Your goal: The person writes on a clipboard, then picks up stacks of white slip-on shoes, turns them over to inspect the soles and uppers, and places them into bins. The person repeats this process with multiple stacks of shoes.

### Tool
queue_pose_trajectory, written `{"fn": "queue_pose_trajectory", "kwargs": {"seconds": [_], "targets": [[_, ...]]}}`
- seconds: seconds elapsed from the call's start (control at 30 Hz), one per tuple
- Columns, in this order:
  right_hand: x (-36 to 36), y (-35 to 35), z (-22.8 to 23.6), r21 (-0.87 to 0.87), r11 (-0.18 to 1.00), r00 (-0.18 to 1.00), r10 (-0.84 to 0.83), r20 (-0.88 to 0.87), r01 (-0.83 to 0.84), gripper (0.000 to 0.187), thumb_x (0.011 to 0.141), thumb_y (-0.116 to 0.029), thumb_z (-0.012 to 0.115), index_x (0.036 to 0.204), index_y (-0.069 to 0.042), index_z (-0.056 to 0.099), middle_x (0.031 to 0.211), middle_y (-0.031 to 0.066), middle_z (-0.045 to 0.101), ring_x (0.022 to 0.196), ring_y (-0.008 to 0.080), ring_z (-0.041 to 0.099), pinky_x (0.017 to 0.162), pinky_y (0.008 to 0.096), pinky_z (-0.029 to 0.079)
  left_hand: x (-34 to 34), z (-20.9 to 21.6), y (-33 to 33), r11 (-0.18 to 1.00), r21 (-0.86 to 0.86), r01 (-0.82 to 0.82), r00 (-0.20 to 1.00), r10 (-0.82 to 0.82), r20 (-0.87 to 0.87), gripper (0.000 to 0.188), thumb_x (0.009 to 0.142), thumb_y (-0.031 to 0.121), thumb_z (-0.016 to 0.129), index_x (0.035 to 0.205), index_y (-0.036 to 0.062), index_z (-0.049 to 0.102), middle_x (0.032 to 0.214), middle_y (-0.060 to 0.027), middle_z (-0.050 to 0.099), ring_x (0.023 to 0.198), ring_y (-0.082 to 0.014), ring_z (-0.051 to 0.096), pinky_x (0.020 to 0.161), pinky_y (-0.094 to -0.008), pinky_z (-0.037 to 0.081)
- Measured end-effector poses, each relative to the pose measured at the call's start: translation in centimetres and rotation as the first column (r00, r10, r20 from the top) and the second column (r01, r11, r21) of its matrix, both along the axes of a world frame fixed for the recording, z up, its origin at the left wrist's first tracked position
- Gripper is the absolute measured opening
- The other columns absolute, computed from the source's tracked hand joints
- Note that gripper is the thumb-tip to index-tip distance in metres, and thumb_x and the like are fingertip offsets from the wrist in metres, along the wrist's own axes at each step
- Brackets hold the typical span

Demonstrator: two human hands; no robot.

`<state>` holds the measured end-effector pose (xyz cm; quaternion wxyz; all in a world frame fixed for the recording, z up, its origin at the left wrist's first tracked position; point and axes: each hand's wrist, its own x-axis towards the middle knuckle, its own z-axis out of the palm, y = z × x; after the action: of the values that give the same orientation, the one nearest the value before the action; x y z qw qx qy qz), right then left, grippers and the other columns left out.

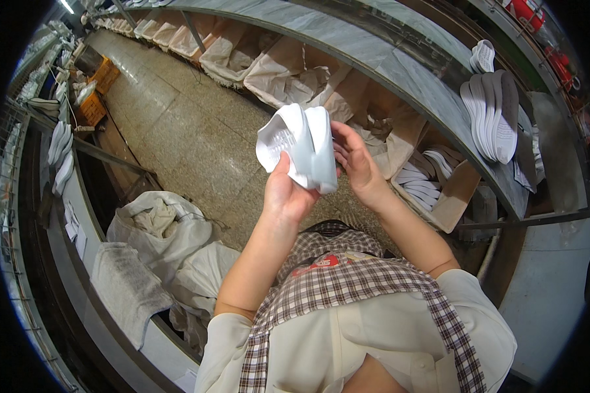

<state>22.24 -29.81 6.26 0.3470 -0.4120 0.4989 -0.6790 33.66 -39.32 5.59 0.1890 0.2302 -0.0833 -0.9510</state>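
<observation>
A pair of white shoe soles (308,147) is held up in front of me, bent and pressed together. My left hand (288,193) grips them from below, its thumb on the near sole's inner face. Close by their right side is my right hand (357,160), fingers apart and slightly curled, the fingertips at the soles' edge. Whether those fingertips touch the soles I cannot tell.
On the grey bench (406,69) at right stands a row of white and grey soles (491,114). Below it, a cardboard box (455,196) holds more soles. Cloth-lined bins (226,59) run along the aisle. At left are a white sack (157,216), a grey towel (128,285) and orange crates (92,108).
</observation>
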Motion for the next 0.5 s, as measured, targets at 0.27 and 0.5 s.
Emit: {"fn": "queue_pose_trajectory", "kwargs": {"seconds": [0.27,0.5], "targets": [[-2.6,-1.6,2.4,0.021,0.992,0.846,0.093,0.525,-0.122,0.042,0.098,-0.026,0.041,0.125,0.007,0.044,0.124,0.0132,0.051,0.109,0.0219,0.052,0.095,0.0334,0.041,0.7,-2.3,-2.4,0.939,-0.327,-0.109,0.976,0.039,-0.214,0.051,0.098,0.030,0.041,0.136,-0.0012,0.029,0.133,-0.0175,0.045,0.121,-0.0311,0.047,0.102,-0.0453,0.039],[-2.7,-1.7,4.8,0.116,0.964,0.930,0.193,0.314,-0.240,0.055,0.092,-0.031,0.053,0.130,0.006,0.040,0.125,0.0170,0.051,0.115,0.0207,0.050,0.099,0.0334,0.039,1.1,-2.3,-3.7,0.749,-0.650,-0.128,0.967,-0.053,-0.251,0.058,0.091,0.025,0.056,0.136,-0.0002,0.030,0.131,-0.0145,0.047,0.120,-0.0285,0.048,0.100,-0.0414,0.041]]}}
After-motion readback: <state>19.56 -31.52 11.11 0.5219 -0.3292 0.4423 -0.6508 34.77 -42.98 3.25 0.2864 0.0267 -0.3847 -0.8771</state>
